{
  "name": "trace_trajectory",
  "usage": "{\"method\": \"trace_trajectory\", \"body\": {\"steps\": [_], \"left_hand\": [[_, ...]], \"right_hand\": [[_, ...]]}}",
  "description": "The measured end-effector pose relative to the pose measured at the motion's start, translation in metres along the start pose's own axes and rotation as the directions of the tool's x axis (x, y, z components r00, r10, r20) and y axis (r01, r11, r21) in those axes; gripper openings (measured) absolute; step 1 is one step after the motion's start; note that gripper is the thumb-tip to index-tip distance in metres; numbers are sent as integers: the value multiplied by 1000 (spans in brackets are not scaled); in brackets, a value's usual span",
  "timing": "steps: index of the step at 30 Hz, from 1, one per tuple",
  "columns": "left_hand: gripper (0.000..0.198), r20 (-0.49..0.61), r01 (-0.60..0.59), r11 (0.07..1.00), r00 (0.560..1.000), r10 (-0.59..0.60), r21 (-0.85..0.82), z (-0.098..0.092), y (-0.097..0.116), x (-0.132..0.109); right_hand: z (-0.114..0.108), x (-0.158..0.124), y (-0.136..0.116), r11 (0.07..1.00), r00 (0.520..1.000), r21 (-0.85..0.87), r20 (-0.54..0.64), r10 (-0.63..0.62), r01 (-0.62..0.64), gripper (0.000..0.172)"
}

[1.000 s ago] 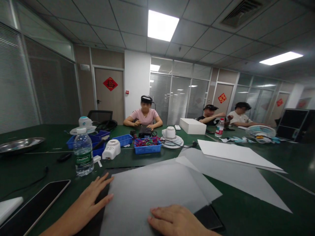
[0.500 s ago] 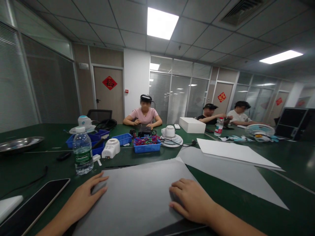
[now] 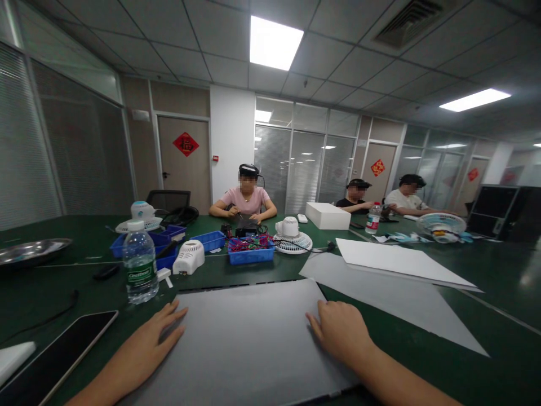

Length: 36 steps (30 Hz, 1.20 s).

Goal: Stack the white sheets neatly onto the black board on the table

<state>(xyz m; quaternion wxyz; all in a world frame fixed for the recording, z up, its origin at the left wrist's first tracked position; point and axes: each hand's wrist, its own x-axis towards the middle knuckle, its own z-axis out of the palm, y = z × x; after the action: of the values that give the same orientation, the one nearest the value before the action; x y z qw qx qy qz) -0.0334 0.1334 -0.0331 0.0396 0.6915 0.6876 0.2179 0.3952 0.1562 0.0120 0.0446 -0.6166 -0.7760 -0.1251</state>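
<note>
A grey sheet (image 3: 249, 338) lies flat in front of me on a thin dark panel (image 3: 220, 288), whose edge shows along the far side and at the near right corner. My left hand (image 3: 150, 344) rests at the left edge of the sheet, open, thumb and fingers apart. At the right edge is my right hand (image 3: 344, 332); its thumb lies apart from the fingers, over the sheet, and the fingers bend down at the border. It does not appear to grip anything, though its fingertips are partly hidden.
A water bottle (image 3: 140, 268) and a tablet-like device (image 3: 63, 352) are on the left. Beyond lie a blue bin (image 3: 251, 256) of wires, white fan parts (image 3: 189, 257) and a white box (image 3: 327, 216). White sheets (image 3: 401, 262) lie right. Across the table sits a person (image 3: 245, 197).
The grey sheet has shifted and now lines up more squarely over the dark panel. My right hand has moved right, from on top of the sheet to its edge. My left hand stays nearly still.
</note>
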Motion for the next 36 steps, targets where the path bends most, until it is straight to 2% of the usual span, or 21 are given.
{"method": "trace_trajectory", "body": {"steps": [4,10,16,18,20,24,27,29,33,36], "left_hand": [[57,37,38,998,999,-40,45,-3,1,-1],[56,53,62,991,996,-69,121,-16,10,-9],[55,27,78,982,996,-84,174,-19,22,-10],[58,24,53,984,998,-58,170,-19,19,-8],[58,29,38,986,999,-43,160,-17,12,-6],[55,39,54,993,998,-58,104,-13,-1,-4],[56,31,72,996,997,-74,60,-11,-3,-4],[55,20,84,996,996,-84,43,-10,-1,-5],[54,-2,98,995,995,-98,22,-12,4,-5],[54,-6,103,995,995,-103,8,-12,4,-4]], "right_hand": [[9,7,9,1000,1000,-5,-7,3,-3,44],[14,16,23,999,999,37,-41,-14,16,45],[22,40,63,996,997,88,-82,0,7,37],[29,47,79,996,997,92,-83,6,2,44],[36,51,92,995,998,96,-56,41,-35,49],[39,52,104,980,982,82,-34,186,-183,45],[28,49,97,973,972,63,-68,226,-222,45],[18,43,82,986,984,61,-74,161,-156,44],[3,19,31,989,993,84,-41,-115,118,39],[-3,-6,-11,933,941,130,-17,-337,336,31]]}}
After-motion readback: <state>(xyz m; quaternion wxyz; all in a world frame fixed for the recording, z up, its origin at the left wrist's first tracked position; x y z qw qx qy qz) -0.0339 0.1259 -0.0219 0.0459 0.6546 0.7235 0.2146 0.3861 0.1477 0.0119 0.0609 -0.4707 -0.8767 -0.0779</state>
